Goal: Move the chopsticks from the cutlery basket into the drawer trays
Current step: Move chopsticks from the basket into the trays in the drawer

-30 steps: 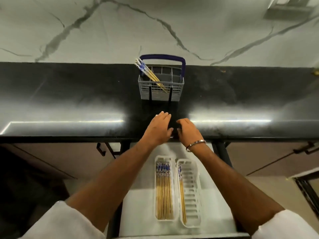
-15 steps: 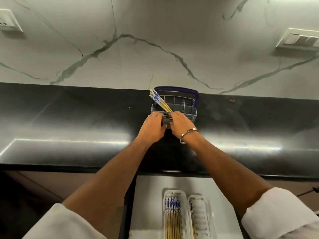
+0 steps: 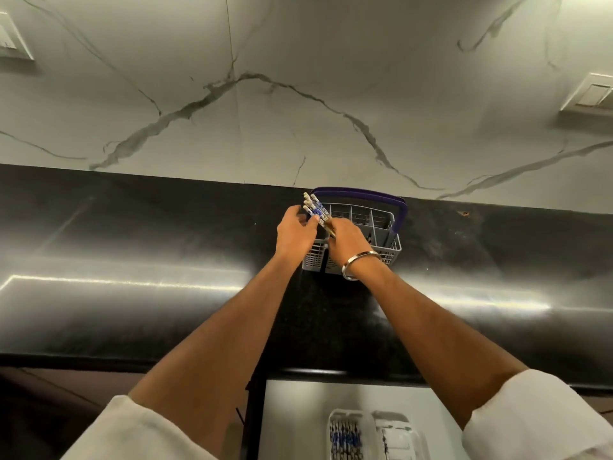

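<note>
A grey cutlery basket (image 3: 381,224) with a dark blue handle stands at the back of the black counter. Several chopsticks (image 3: 314,206) with blue-patterned tops lean out of its left corner. My left hand (image 3: 294,234) is at the bundle from the left, its thumb and fingers touching the patterned tops. My right hand (image 3: 347,243), with a metal bangle on the wrist, closes around the wooden shafts lower down, over the basket's front. In the open drawer below, two white trays show at the bottom edge: the left tray (image 3: 348,416) holds several chopsticks, the right tray (image 3: 394,423) is mostly cut off.
The black counter (image 3: 132,277) runs the full width, backed by a marble wall (image 3: 298,94). Wall switch plates sit at far left (image 3: 13,38) and far right (image 3: 593,94). The white drawer floor (image 3: 298,413) lies under the counter's front edge.
Both hands went from the counter's front edge up to the basket and closed in on the chopstick bundle. The view tilted up, so less of the drawer shows.
</note>
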